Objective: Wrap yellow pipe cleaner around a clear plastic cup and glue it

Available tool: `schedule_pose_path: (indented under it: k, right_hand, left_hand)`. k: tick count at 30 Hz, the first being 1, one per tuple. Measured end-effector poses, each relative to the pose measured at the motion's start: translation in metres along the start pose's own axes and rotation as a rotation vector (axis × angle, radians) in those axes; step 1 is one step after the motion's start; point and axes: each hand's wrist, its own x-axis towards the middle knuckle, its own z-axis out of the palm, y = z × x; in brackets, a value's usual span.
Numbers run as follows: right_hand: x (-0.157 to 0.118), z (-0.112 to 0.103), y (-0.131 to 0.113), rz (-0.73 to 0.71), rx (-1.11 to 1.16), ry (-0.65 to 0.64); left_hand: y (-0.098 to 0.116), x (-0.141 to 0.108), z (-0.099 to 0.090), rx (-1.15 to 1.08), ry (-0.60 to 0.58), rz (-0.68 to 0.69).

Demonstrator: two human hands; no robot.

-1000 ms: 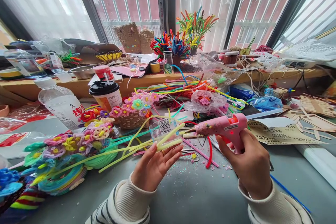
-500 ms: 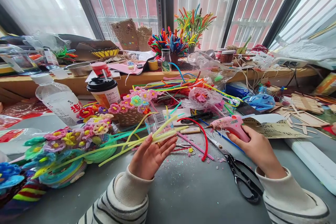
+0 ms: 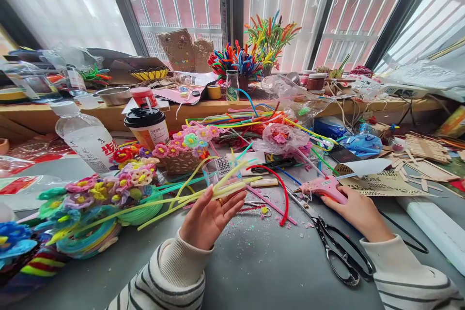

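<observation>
My left hand [image 3: 215, 215] is turned palm up, fingers stretched, with pale yellow pipe cleaners [image 3: 174, 207] held between thumb and forefinger. They stick out past the hand on both sides. In my right hand [image 3: 358, 214] is a pink glue gun [image 3: 325, 189], its nozzle pointing left, low over the table. Large black-handled scissors [image 3: 337, 252] lie just below the glue gun. Between the hands a curved red pipe cleaner [image 3: 282, 196] and a pink pipe cleaner [image 3: 271, 206] rest among glitter crumbs. A clear plastic cup [image 3: 212, 172] stands behind my left hand.
Pipe-cleaner flowers [image 3: 119, 179] crowd the left side, near a plastic bottle [image 3: 85, 135] and a lidded paper cup [image 3: 147, 128]. Sandpaper [image 3: 385, 185] and wooden sticks [image 3: 426, 147] lie at right, with a white bar [image 3: 436, 225]. A wooden ledge [image 3: 189, 110] runs along the back.
My right hand has lowered the glue gun and moved it slightly right, and the gun is now more level. My left hand with the pipe cleaners has hardly moved.
</observation>
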Motion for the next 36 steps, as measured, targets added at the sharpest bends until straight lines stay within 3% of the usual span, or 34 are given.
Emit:
schedule_pose_path:
  k: [6, 9, 10, 11, 13, 17, 22, 28, 32, 36]
  right_hand:
    - [0.003, 0.006, 0.006, -0.095, -0.040, -0.006]
    - [0.002, -0.006, 0.001, -0.120, -0.041, 0.030]
    - [0.000, -0.014, -0.006, -0.097, -0.015, 0.100]
    - [-0.002, -0.023, -0.015, -0.091, 0.059, 0.158]
    - [-0.007, -0.045, -0.042, -0.159, 0.316, 0.140]
    - [-0.014, -0.081, -0.107, -0.328, 0.774, -0.113]
    - [-0.012, -0.083, -0.153, -0.431, 1.061, -0.266]
    - [-0.010, -0.076, -0.160, -0.438, 1.131, -0.326]
    - [-0.010, -0.077, -0.160, -0.431, 1.104, -0.310]
    - [-0.010, -0.075, -0.160, -0.432, 1.052, -0.264]
  left_hand:
    - [-0.001, 0.000, -0.004, 0.035, -0.025, 0.019]
    - [-0.002, 0.000, -0.006, 0.060, -0.039, 0.035]
    - [-0.003, 0.000, -0.007, 0.070, -0.041, 0.047]
    - [-0.003, 0.000, -0.007, 0.082, -0.039, 0.057]
    - [-0.004, 0.000, -0.006, 0.107, -0.026, 0.068]
    - [-0.005, -0.002, -0.003, 0.140, 0.005, 0.081]
    - [-0.005, -0.002, -0.003, 0.174, -0.015, 0.103]
    - [-0.009, 0.000, -0.001, 0.166, 0.039, 0.140]
    - [-0.009, -0.001, 0.005, 0.162, 0.114, 0.129]
    - [-0.007, -0.001, 0.007, 0.144, 0.092, 0.103]
